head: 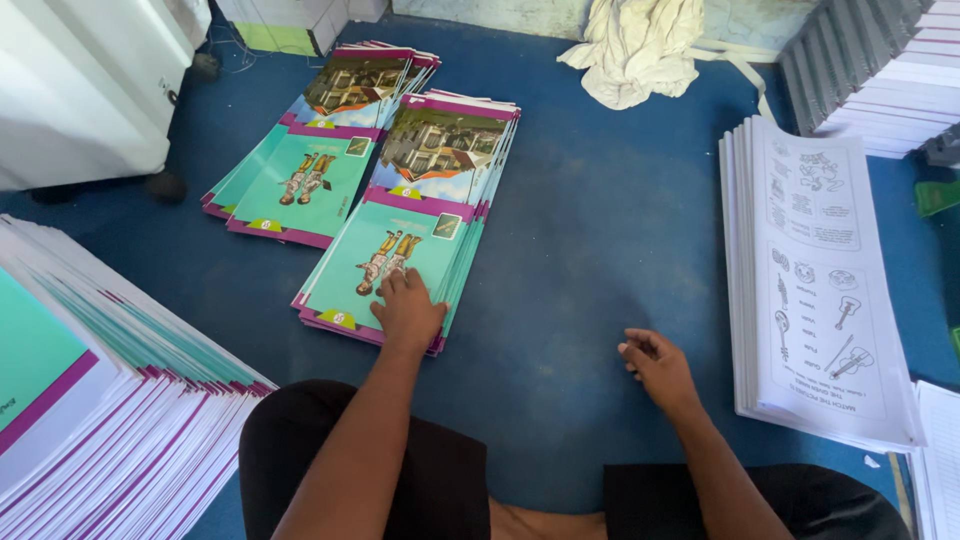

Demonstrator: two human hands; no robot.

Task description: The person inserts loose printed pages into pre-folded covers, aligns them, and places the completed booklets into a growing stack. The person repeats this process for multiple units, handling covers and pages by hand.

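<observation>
My left hand (407, 309) lies flat on the near end of a stack of teal and purple book covers (415, 215) spread on the blue floor. A second fanned stack of the same covers (315, 150) lies just behind it to the left. My right hand (655, 365) hovers over bare blue floor (590, 240), fingers loosely curled and holding nothing, a little left of a thick stack of white printed pages with line drawings (815, 280).
A large slanted pile of finished books (100, 400) fills the lower left. Grey-edged stacked books (870, 60) stand at the top right, a crumpled cream cloth (640, 45) at the top middle, a white machine (80, 80) at the top left. My knees in dark trousers (440, 470) are at the bottom.
</observation>
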